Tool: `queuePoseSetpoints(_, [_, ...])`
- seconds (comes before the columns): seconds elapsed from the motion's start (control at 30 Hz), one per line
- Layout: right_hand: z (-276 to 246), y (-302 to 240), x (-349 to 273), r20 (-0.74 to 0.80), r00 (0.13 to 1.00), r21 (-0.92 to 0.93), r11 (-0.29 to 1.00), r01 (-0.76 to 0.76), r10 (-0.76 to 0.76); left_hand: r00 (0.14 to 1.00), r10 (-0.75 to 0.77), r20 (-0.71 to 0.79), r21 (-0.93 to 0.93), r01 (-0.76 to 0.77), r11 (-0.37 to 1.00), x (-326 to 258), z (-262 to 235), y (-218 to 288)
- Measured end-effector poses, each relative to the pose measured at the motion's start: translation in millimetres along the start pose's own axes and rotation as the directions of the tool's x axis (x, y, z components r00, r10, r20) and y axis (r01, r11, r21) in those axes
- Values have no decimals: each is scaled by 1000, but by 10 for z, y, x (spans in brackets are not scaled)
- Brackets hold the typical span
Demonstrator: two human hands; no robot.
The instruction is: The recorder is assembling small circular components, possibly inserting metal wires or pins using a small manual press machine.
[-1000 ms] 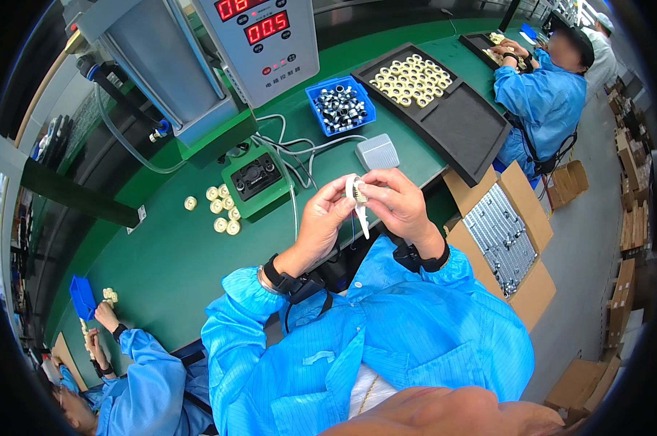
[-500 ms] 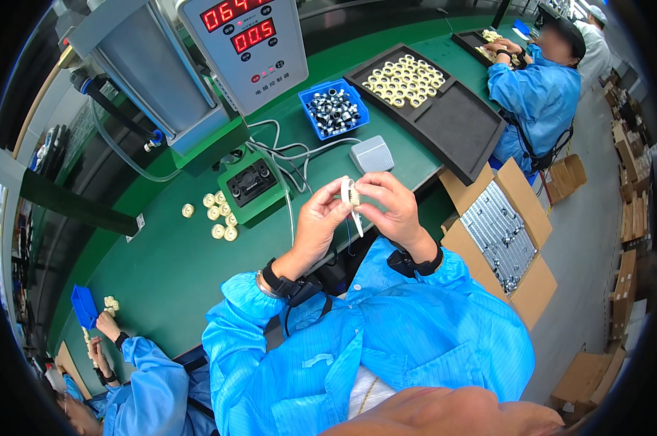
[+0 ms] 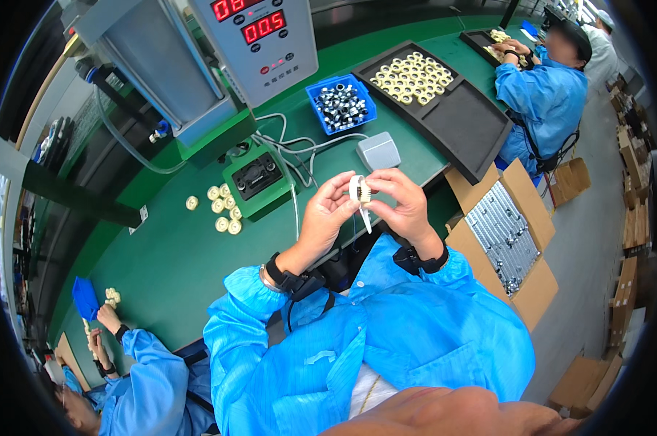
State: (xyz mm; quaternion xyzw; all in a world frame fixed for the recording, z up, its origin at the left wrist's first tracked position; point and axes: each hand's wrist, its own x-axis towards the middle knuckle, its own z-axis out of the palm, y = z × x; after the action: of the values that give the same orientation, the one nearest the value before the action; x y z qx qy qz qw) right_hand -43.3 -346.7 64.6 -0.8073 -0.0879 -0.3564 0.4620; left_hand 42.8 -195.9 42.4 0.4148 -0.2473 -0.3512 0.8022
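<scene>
In front of my chest, over the table's near edge, both my hands meet at a small assembly. My left hand (image 3: 324, 216) pinches a white plastic ring (image 3: 355, 188) with a narrow tail that points down. Against the ring's right side sits a cream toothed part (image 3: 365, 192), gripped between the thumb and fingers of my right hand (image 3: 404, 205). Fingertips hide part of both pieces, and I cannot tell how firmly they are joined. Beyond my hands a grey foot-pedal-like box (image 3: 379, 151) lies on the green table (image 3: 172, 269).
A press with a green base (image 3: 259, 182) stands left, several cream round parts (image 3: 222, 224) beside it. Farther back are a blue bin (image 3: 341, 106) of metal sleeves and a black tray (image 3: 456, 134) with cream rings. An open carton (image 3: 499, 232) stands right. Co-workers sit at both sides.
The whole scene has shifted slightly right in the picture. Both hands keep hold of the ring and the toothed part, which have turned a little between my fingers.
</scene>
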Motion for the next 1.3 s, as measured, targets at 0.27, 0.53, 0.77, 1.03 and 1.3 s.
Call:
queuePoseSetpoints(0.27, [-7, 61, -27, -22, 998, 101, 993, -53, 55, 998, 0, 63, -34, 2, 999, 12, 4, -4])
queuePoseSetpoints(0.53, [13, 86, -36, -14, 998, 163, 985, -65, 68, 999, -4, 54, -39, 6, 999, -6, -8, -1])
queuePoseSetpoints(0.77, [-4, 81, -44, 3, 997, 142, 987, -79, 79, 999, 4, 51, -25, -3, 1000, -4, 4, 9])
queuePoseSetpoints(1.03, [-42, 79, -31, 38, 998, 83, 995, -49, 46, 998, 27, 50, -19, -26, 999, 5, -9, -24])
queuePoseSetpoints(1.3, [-45, 78, -49, 33, 998, 98, 994, -49, 46, 998, 37, 57, -41, -34, 999, 1, 21, -6])
